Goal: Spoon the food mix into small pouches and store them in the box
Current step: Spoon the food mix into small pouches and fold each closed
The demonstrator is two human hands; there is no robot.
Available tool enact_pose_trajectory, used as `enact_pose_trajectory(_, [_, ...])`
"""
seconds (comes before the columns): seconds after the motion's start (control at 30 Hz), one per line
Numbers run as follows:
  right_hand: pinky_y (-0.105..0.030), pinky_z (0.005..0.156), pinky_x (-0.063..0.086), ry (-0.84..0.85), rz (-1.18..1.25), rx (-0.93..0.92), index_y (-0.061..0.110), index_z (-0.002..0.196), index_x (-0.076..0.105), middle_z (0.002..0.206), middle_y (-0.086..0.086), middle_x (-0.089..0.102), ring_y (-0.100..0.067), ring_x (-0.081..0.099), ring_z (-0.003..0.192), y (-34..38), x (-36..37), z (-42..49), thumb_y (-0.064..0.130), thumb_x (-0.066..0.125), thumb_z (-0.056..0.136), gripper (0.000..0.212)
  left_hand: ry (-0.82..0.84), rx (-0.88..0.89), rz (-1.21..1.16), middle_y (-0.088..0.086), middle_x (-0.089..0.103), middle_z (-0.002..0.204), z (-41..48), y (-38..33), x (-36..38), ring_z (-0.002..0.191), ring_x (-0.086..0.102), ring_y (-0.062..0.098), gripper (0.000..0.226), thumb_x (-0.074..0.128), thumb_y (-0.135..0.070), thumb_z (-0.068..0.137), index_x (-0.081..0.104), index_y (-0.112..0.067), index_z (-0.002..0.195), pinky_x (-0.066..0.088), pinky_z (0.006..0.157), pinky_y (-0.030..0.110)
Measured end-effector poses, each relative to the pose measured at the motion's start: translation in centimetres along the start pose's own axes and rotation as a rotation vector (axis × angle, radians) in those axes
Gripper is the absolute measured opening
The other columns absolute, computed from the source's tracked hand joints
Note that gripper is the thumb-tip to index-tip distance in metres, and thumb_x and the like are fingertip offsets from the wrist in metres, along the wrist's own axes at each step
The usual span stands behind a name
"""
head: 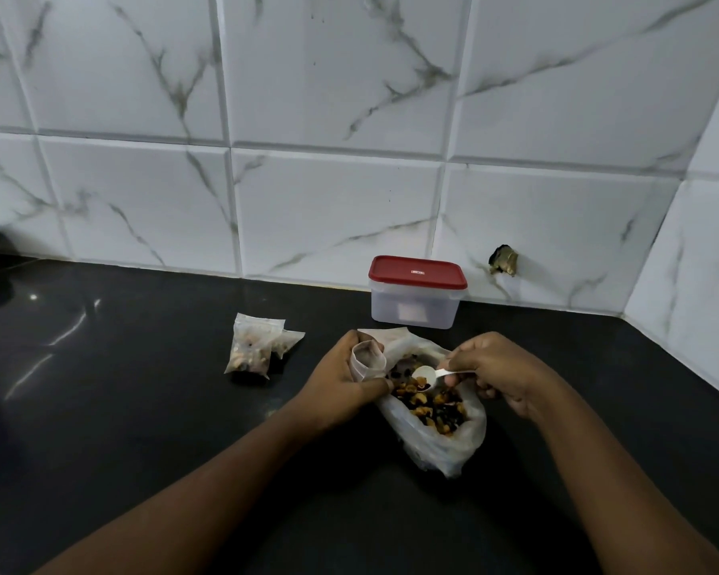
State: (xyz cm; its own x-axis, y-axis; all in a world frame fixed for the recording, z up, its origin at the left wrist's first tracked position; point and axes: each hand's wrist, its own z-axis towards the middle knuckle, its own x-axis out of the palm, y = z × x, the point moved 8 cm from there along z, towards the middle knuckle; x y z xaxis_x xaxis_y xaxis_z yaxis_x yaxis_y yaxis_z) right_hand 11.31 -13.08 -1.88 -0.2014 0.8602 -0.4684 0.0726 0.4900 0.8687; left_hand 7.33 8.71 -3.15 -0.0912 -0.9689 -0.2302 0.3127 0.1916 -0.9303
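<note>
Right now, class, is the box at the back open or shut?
Shut. The red lid sits flat on the box, covering its whole top.

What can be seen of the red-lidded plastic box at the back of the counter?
The translucent rectangular plastic box with rounded corners stands upright on the glossy black countertop, at the foot of the white marble-look tiled wall; whether they touch is unclear. Its flat red lid is on and bears a small mark at its centre. A pale patch shows faintly through the front side. Neither the left hand nor the right hand touches it.
</note>
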Motion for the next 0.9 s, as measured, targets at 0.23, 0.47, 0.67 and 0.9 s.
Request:
enact_pose_trajectory(0.23, [-0.021,0.046,0.029,0.014,0.262,-0.003,-0.002,0.105,0.076,0.079,-0.013,0.073,-0.007,0.037,0.049,-0.4,-0.7,0.8,0.007,0.063,0.097,0.017,-0.001,0.008,0.029,-0.004,0.07,0.108,0.0,-0.1,0.0,0.096,0.07,0.003,0.038,0.076,-0.002,0.086,0.06,-0.015,0.118,0.053,0.078,0.018])
enact_pose_trajectory(0.47, [-0.024,0.061,0.045,0.073,0.356,-0.295,0.011,0.103,0.081,0.092,-0.012,0.077,-0.013,0.056,0.064,3.8,1.6,-1.5,0.008,0.065,0.099,0.017,0.006,0.008,0.006,-0.002,0.071,0.103,0.1,0.2,0.0,0.09,0.07,0.003,0.038,0.073,0.006,0.086,0.058,-0.009,0.119,0.052,0.074,0.016])
enact_pose_trajectory(0.67, [-0.023,0.096,0.052,0.082,-0.192,-0.553,0.03,0.108,0.081,0.107,0.02,0.077,0.001,0.069,0.106,6.4,3.9,-3.6,0.018,0.075,0.094,0.019,-0.004,0.03,0.013,0.016,0.065,0.107,0.3,0.1,-0.1,0.088,0.065,0.012,0.041,0.076,-0.009,0.078,0.056,-0.009,0.114,0.056,0.077,0.03])
enact_pose_trajectory(0.9, [-0.017,0.08,0.05,-0.054,-0.214,-0.537,0.035,0.1,0.081,0.101,0.02,0.076,0.005,0.068,0.098,6.0,0.0,-2.9,0.016,0.076,0.093,0.021,-0.007,0.011,0.018,0.001,0.069,0.104,0.3,0.5,-0.3,0.094,0.069,0.009,0.038,0.075,-0.003,0.082,0.06,-0.016,0.114,0.056,0.08,0.024])
